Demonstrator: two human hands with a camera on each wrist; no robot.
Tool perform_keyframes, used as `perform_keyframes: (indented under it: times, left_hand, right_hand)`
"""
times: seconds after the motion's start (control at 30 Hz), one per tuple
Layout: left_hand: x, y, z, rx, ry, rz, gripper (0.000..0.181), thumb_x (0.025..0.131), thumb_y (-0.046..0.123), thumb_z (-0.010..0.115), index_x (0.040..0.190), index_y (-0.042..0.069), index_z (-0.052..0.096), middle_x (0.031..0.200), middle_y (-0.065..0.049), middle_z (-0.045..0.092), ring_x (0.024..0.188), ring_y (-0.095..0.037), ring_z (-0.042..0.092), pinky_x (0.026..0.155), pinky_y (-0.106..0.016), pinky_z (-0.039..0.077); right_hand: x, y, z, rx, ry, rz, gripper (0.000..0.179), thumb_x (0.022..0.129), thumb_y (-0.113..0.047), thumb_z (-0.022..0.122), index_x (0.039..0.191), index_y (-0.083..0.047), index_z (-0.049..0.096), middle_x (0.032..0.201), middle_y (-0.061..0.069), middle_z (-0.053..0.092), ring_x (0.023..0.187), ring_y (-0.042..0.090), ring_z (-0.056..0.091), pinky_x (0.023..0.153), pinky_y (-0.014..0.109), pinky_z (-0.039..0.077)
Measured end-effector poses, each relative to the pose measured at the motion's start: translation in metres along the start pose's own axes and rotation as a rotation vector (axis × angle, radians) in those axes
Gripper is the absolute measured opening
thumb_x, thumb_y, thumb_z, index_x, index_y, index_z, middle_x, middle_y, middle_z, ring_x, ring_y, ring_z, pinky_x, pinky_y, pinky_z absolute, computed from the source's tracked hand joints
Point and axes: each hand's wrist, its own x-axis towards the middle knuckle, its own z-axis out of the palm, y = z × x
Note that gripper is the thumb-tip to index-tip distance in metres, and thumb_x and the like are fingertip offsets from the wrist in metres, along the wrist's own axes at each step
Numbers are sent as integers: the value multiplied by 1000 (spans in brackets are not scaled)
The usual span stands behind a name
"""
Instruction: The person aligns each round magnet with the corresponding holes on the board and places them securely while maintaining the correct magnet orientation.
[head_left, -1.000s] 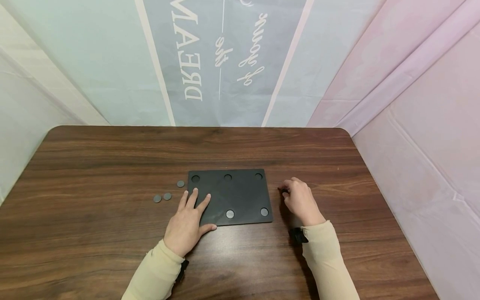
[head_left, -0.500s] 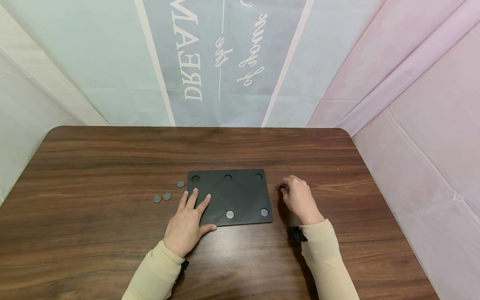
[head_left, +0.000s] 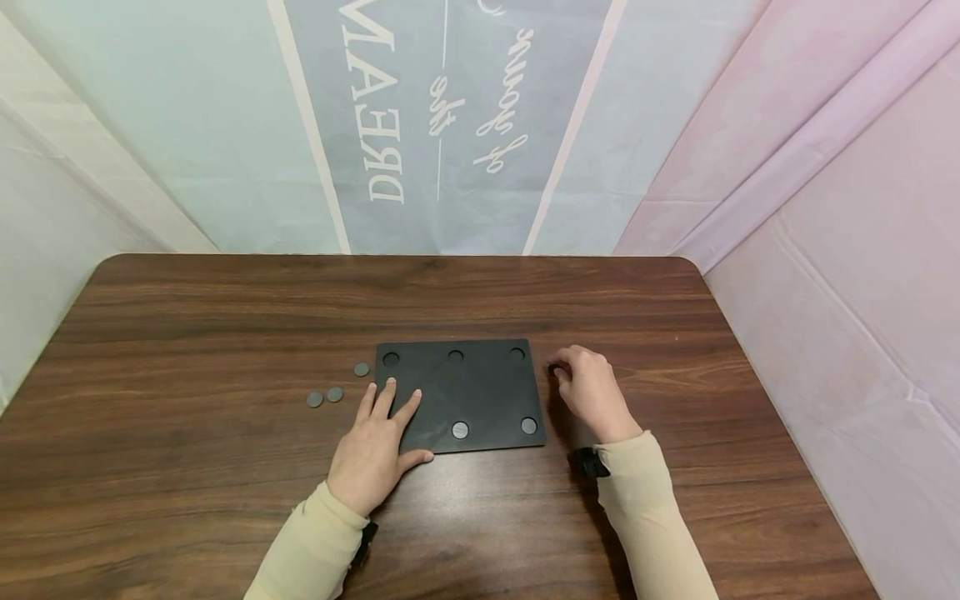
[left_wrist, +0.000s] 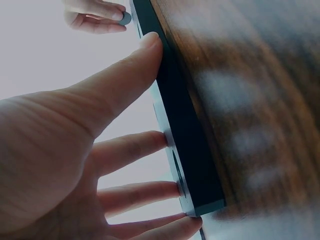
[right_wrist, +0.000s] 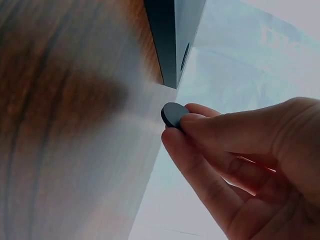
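Note:
A flat black board (head_left: 491, 392) with round recesses lies on the wooden table. My left hand (head_left: 369, 462) rests spread on its left part, fingertips on top and thumb along the near edge. Pinched between the right hand's (head_left: 592, 392) thumb and fingers is a small dark grey disc (right_wrist: 174, 115), held just off the board's right edge. Two grey discs sit in the near recesses, a middle disc (head_left: 461, 430) and a right disc (head_left: 528, 426). The far recesses, such as the far right recess (head_left: 517, 354), show no disc. My left hand may cover another recess.
Three loose grey discs lie left of the board: one disc (head_left: 362, 369) near its edge, another disc (head_left: 335, 394) and a third disc (head_left: 315, 400) farther out. The brown table (head_left: 225, 317) reaches back to a printed curtain (head_left: 450, 125).
The right hand has moved a little leftward and away from me, bringing the pinched disc nearer to the board. My left hand and the loose discs have stayed put.

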Motion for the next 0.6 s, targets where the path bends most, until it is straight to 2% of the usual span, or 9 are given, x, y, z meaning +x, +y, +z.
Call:
perform_keyframes:
  times: [0.6]
  left_hand:
    - [0,1,-1,0,3,-1,73,72,36,81,134,8,57,141,-28,44,133,-49,37,65,-45,57]
  right_hand:
    - [10,-6,4,27,-10,-18,16,85,8,62,96,2,73,92,16,70,82,30,67,71,42,55]
